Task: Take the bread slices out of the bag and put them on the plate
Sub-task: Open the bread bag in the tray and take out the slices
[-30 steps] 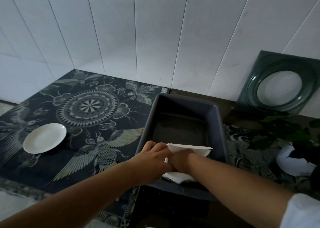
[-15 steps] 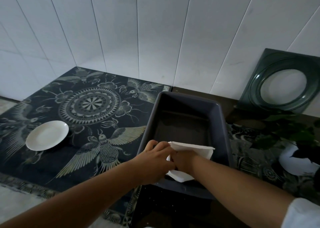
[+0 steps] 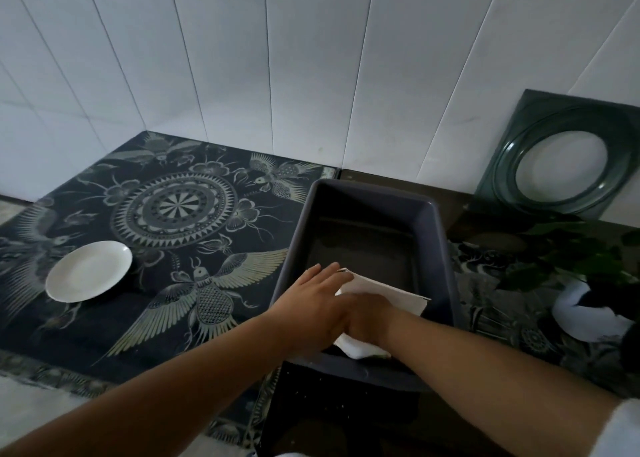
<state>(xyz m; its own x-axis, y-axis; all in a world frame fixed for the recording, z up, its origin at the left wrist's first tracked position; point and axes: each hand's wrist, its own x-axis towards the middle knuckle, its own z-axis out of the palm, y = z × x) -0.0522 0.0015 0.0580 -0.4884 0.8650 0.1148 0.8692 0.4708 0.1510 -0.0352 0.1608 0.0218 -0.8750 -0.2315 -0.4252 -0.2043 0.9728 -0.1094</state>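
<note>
A white bag (image 3: 384, 292) lies inside the near end of a dark grey tub (image 3: 431, 234). My left hand (image 3: 311, 300) rests on the bag's left side with its fingers stretched out flat. My right hand (image 3: 369, 318) presses on the bag's middle, its fingers hidden under the left hand and the bag. No bread slice shows. The round white plate (image 3: 89, 271) sits bare on the patterned cloth, far to the left of both hands.
A dark cloth (image 3: 180, 234) with bird and mandala patterns covers the counter left of the tub. A green square dish (image 3: 561, 158) leans on the white wall at back right. A leafy plant (image 3: 581, 259) in a white pot stands at the right.
My left hand's fingers have gone from curled on the bag to stretched flat over it. The bag has shifted slightly; the right hand stays on it.
</note>
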